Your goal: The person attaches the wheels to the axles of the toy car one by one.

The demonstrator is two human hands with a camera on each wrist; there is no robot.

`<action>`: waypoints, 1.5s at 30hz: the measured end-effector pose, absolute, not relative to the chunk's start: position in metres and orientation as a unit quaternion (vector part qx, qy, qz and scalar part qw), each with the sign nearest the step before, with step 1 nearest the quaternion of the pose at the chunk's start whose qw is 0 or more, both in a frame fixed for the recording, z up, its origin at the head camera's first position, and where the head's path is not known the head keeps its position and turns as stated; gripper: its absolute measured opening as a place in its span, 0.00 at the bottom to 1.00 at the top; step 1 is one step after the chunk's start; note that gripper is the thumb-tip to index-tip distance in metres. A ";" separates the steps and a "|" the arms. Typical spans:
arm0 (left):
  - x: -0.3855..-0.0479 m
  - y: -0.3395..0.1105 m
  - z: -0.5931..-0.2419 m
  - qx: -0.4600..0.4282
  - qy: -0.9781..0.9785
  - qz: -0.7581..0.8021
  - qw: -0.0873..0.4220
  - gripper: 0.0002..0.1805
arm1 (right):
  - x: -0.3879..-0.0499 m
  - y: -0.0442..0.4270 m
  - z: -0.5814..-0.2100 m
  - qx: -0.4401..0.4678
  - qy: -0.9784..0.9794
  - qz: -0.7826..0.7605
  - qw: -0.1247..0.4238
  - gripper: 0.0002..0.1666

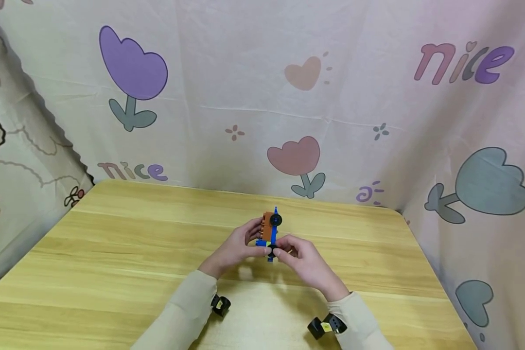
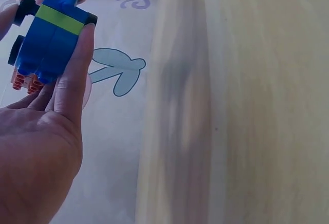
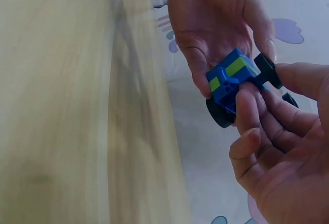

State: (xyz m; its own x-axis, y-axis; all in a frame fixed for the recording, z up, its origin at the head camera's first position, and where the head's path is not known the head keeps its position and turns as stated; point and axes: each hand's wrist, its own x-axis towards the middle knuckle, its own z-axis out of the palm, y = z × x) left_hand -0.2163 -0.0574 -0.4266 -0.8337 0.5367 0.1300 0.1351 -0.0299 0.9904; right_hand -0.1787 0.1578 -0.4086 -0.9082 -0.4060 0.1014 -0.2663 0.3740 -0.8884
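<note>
A toy car of building bricks, with orange and blue parts and black wheels, is held up on end over the table. My left hand grips it from the left, thumb near the lower end and fingers behind the orange side. From the right, my right hand pinches a black wheel at the car's lower end, its thumb on the wheel and fingertips against the underside. A lime-green strip crosses the blue end. Orange studs show beyond it.
The wooden table spreads out beneath both hands. A printed cloth hangs behind it and along the sides. Black cameras are strapped at the left wrist and right wrist.
</note>
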 end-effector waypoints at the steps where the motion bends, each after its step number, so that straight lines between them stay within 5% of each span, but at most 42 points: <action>1: -0.216 -0.057 -0.426 0.246 0.682 0.672 0.149 0.46 | -0.179 0.158 -0.409 -0.205 0.824 -0.524 0.069 0.10; 16: -0.215 -0.053 -0.426 0.246 0.679 0.677 0.142 0.45 | -0.178 0.160 -0.409 -0.200 0.841 -0.501 0.029 0.08; 26: -0.216 -0.056 -0.425 0.254 0.700 0.656 0.122 0.33 | -0.179 0.163 -0.413 -0.184 0.841 -0.508 0.027 0.07; 36: -0.217 -0.057 -0.428 0.243 0.698 0.663 0.120 0.29 | -0.161 0.153 -0.376 -0.186 0.847 -0.496 0.033 0.05; 45: -0.217 -0.060 -0.433 0.229 0.719 0.649 0.099 0.27 | -0.174 0.161 -0.403 -0.184 0.851 -0.491 0.027 0.06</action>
